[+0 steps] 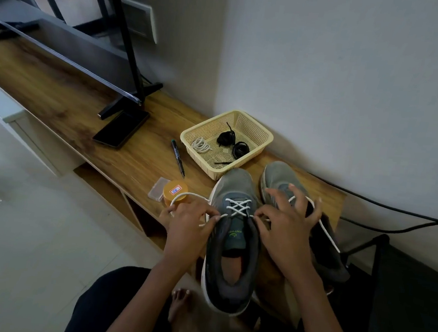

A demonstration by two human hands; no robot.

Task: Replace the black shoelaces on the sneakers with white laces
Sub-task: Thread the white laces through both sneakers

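A grey sneaker (233, 237) lies on the wooden bench with a white lace (238, 206) crossed through its front eyelets. My left hand (188, 221) pinches the lace's left end, which loops out over an orange tin. My right hand (287, 223) pinches the lace at the shoe's right eyelets, and the right end trails over the second grey sneaker (283, 180) beside it. A cream basket (264, 132) behind the shoes holds two coiled black laces (226, 138) and a coiled white lace (201, 145).
A black marker (178, 158) and a phone (121, 129) lie on the wooden bench (66, 97), left of the basket. An orange tin (175, 191) and a small clear box (157, 192) sit near my left hand. A TV stands at the back left. Cables run along the wall on the right.
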